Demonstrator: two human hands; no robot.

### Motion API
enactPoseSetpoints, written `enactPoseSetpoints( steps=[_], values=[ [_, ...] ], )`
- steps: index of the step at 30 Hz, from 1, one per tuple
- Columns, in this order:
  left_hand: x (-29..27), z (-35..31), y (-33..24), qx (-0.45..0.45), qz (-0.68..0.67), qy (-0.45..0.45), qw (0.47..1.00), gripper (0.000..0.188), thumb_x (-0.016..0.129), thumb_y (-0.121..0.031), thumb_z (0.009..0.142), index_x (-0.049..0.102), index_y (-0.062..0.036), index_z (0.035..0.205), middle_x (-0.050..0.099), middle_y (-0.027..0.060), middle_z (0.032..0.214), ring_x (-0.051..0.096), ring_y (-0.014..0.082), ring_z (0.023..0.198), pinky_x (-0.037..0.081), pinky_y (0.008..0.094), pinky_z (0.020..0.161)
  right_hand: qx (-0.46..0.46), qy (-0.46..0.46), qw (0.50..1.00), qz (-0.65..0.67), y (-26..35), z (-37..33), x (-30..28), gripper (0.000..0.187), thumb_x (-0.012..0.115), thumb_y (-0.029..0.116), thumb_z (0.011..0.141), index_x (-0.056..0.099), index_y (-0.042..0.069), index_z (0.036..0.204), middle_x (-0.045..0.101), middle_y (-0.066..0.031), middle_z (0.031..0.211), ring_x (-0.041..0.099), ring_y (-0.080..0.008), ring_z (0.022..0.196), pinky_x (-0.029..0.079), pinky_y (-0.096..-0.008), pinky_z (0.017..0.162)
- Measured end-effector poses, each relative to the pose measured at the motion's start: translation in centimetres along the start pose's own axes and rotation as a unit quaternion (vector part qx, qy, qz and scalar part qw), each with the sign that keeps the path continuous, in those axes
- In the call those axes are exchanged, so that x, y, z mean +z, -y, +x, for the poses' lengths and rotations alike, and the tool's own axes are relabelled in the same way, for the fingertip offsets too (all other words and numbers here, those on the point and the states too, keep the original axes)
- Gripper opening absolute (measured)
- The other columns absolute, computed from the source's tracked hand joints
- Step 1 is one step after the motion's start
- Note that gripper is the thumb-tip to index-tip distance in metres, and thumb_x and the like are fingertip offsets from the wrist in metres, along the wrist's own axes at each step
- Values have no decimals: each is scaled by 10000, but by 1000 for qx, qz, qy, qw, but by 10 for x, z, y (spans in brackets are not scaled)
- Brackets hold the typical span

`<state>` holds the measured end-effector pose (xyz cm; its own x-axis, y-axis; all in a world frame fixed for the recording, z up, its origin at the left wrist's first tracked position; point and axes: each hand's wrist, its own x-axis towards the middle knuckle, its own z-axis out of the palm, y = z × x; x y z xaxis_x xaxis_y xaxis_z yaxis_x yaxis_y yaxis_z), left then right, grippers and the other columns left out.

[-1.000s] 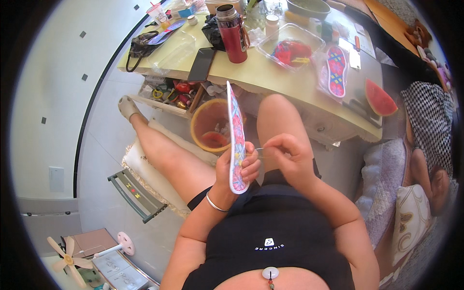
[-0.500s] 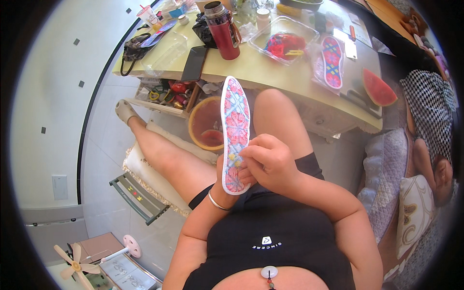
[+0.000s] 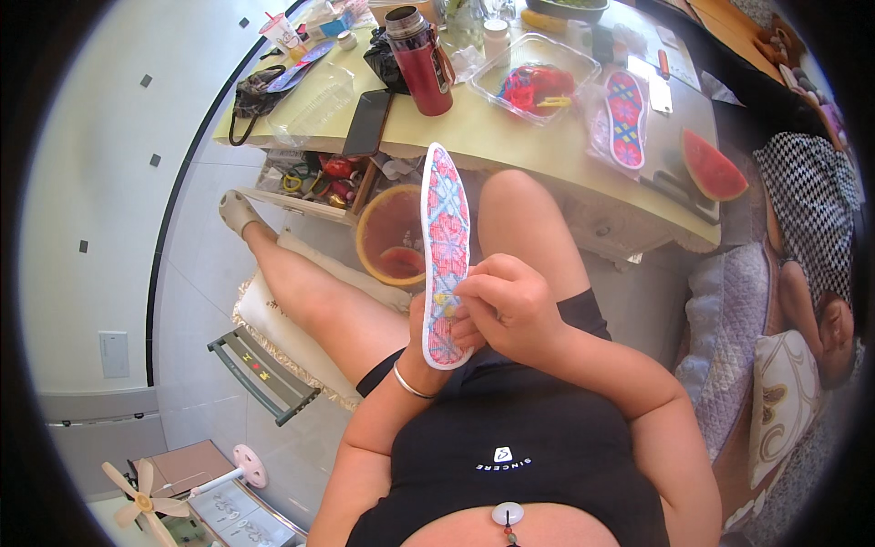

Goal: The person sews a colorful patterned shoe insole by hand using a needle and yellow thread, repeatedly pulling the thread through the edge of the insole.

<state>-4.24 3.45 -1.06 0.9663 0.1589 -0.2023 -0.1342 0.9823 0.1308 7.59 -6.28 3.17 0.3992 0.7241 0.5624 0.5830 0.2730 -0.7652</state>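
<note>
An embroidered insole [image 3: 444,228] with a pink and blue cross-stitch pattern stands upright in front of my lap. My left hand [image 3: 421,330] holds its lower end from behind, mostly hidden by the insole. My right hand [image 3: 507,303] is closed against the insole's lower front, fingers pinched at the fabric; what it pinches is too small to see. A second patterned insole [image 3: 625,118] lies on the low table [image 3: 510,150] ahead.
On the table stand a red flask [image 3: 423,64], a clear box with red thread [image 3: 533,84], a black phone [image 3: 368,122] and a watermelon slice [image 3: 713,169]. An orange bowl [image 3: 392,237] sits below. A person lies on the sofa at right [image 3: 802,237].
The insole has turned from edge-on to show its patterned face. My right hand moved from pulling away beside it to pressing against its lower front.
</note>
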Motion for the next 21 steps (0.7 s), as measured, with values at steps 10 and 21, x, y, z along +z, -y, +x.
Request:
enactPoseSetpoints(
  steps=[10, 21],
  values=[
    [22, 9, 5, 200, 238, -149, 939, 189, 583, -117, 976, 595, 8, 1117, 691, 104, 991, 678, 170, 787, 569, 305, 728, 384, 72, 806, 445, -43, -27, -10, 28, 658, 34, 885, 663, 7, 888, 633, -22, 883, 575, -100, 798, 454, -240, 714],
    [29, -5, 10, 207, 309, -109, 922, 363, 612, 44, 882, 523, 38, 1234, 646, 123, 1159, 637, 171, 1048, 503, 325, 952, 364, 39, 733, 573, -71, -45, -4, 135, 623, 71, 938, 604, 7, 1056, 671, -74, 1011, 659, -154, 927, 547, -301, 856]
  ],
)
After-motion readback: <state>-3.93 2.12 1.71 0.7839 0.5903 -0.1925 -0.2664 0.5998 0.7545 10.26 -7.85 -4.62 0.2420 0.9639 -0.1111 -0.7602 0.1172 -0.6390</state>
